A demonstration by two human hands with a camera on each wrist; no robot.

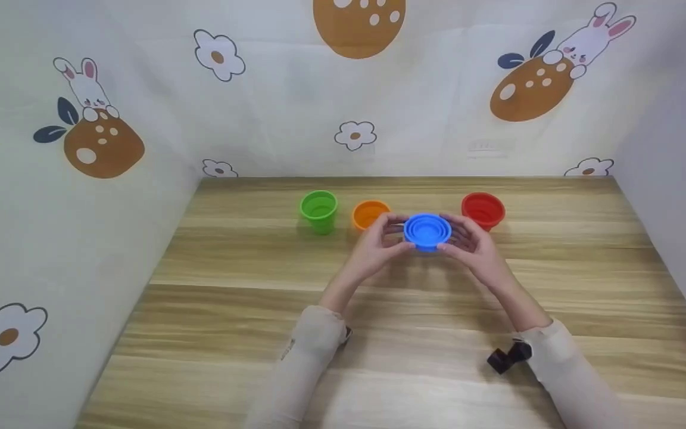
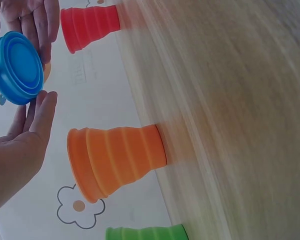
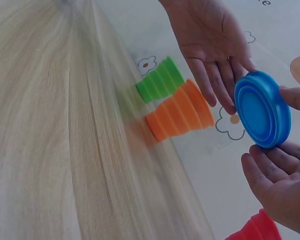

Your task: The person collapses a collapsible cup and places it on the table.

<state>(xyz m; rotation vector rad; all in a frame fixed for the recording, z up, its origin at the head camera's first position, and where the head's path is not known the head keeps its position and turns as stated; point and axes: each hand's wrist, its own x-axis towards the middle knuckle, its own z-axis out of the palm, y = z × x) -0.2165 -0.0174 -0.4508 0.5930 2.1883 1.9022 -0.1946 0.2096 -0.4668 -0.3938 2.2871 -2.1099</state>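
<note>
A blue collapsible cup [image 1: 427, 231], folded flat into nested rings, is held above the table between both hands. My left hand [image 1: 376, 247] grips its left side, thumb at the near rim and fingers around the far side. On the opposite side my right hand [image 1: 479, 249] holds it the same way. In the left wrist view the folded cup [image 2: 21, 67] is tilted, with its ringed face showing. An orange cup [image 1: 370, 214] stands behind the left hand, partly covered by it. Behind the right hand is a red cup [image 1: 483, 210], its base partly hidden.
A green cup [image 1: 319, 210] stands extended on the table, left of the orange one. The wooden table [image 1: 248, 333] meets a patterned cloth wall [image 1: 283, 119] at the back, with more cloth at the sides. A black wrist device [image 1: 510, 356] sticks out from the right sleeve.
</note>
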